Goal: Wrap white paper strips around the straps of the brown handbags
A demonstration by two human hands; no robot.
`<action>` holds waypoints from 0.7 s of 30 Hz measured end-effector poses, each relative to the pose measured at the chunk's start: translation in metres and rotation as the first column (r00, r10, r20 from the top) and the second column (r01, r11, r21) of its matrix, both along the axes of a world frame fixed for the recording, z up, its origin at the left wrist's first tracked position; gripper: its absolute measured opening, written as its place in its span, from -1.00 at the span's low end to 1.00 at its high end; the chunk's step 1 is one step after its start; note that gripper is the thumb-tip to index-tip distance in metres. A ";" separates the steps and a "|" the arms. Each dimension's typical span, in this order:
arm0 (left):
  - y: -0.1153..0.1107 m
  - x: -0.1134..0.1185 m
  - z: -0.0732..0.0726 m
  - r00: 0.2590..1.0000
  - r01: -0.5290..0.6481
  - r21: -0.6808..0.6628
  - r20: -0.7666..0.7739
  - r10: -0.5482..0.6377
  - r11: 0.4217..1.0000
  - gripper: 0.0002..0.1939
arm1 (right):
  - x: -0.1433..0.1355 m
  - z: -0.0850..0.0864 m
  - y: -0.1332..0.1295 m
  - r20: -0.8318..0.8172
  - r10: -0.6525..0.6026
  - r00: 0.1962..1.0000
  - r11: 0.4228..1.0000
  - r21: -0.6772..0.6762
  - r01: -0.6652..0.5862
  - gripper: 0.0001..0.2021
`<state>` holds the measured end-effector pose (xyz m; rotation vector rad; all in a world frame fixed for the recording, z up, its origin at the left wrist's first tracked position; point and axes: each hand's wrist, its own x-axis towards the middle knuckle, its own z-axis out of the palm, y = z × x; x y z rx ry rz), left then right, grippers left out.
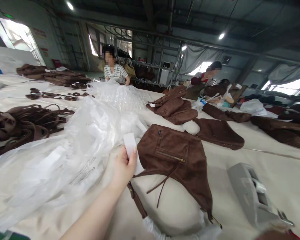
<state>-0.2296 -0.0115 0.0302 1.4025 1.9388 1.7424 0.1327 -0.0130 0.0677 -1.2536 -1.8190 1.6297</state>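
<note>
Left grip (125,165) pinching white rectangular card (130,141) | beside dark-brown suede-like handbag (175,146) | pinch lightly, don't crease | right grip unseen

- Dim overhead; 3 small white round lamps (221,36) glow below the dark beamed ceiling (202,20).
- Daylight glares white through the tall, slanted opening (18,36) at left.
- Crumpled clear plastic sheeting (95,123) shines.
- Soft shadows edge the dark-brown slouchy handbag (175,146).
- Wide-angle distortion stretches the edges; the background softens.
</note>
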 end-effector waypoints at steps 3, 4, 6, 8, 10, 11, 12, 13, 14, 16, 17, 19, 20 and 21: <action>0.006 0.005 0.009 0.972 0.118 0.015 0.203 -0.118 0.993 -0.70 | -0.022 0.012 0.013 0.084 0.017 0.996 1.000 -0.001 -0.017 -0.69; 0.006 0.009 0.016 0.934 0.188 0.026 0.303 -0.187 0.982 -0.70 | -0.036 0.007 0.025 0.128 -0.013 0.992 1.000 0.014 0.012 -0.66; 0.005 0.018 0.034 0.775 0.368 0.076 0.527 -0.350 0.927 -0.69 | -0.067 -0.011 0.053 0.218 -0.090 0.972 0.996 0.000 0.093 -0.59; 0.005 0.028 0.052 0.512 0.604 0.121 0.698 -0.500 0.788 -0.67 | -0.095 -0.035 0.078 0.171 -0.135 0.976 0.971 -0.176 0.165 -0.57; 0.007 0.039 0.063 0.267 0.804 0.146 0.777 -0.570 0.576 -0.64 | -0.114 -0.056 0.093 -0.038 -0.253 0.967 0.869 -0.448 0.210 -0.64; 0.011 0.044 0.064 0.195 0.861 0.150 0.786 -0.587 0.486 -0.64 | -0.119 -0.063 0.096 -0.161 -0.339 0.927 0.799 -0.569 0.193 -0.70; 0.015 0.049 0.061 0.160 0.890 0.149 0.781 -0.603 0.430 -0.64 | -0.121 -0.069 0.098 -0.272 -0.415 0.868 0.738 -0.659 0.146 -0.77; 0.021 0.053 0.054 0.157 0.896 0.151 0.771 -0.617 0.417 -0.64 | -0.120 -0.073 0.099 -0.359 -0.465 0.809 0.697 -0.712 0.085 -0.83; 0.027 0.057 0.045 0.175 0.887 0.151 0.765 -0.620 0.437 -0.63 | -0.117 -0.076 0.099 -0.421 -0.485 0.766 0.679 -0.733 0.026 -0.88; 0.039 0.063 0.021 0.235 0.841 0.135 0.780 -0.580 0.524 -0.62 | -0.106 -0.080 0.097 -0.498 -0.455 0.738 0.699 -0.714 -0.051 -0.89; 0.044 0.065 0.008 0.278 0.812 0.112 0.788 -0.549 0.572 -0.61 | -0.100 -0.081 0.097 -0.526 -0.418 0.741 0.725 -0.685 -0.077 -0.86; 0.052 0.066 -0.014 0.372 0.760 0.049 0.785 -0.495 0.648 -0.59 | -0.088 -0.083 0.096 -0.571 -0.355 0.740 0.791 -0.606 -0.088 -0.80; 0.054 0.066 -0.022 0.415 0.737 0.018 0.776 -0.474 0.675 -0.58 | -0.084 -0.084 0.096 -0.592 -0.335 0.733 0.819 -0.567 -0.084 -0.79; 0.056 0.066 -0.027 0.446 0.721 -0.004 0.768 -0.460 0.692 -0.56 | -0.081 -0.084 0.095 -0.615 -0.319 0.722 0.841 -0.534 -0.083 -0.79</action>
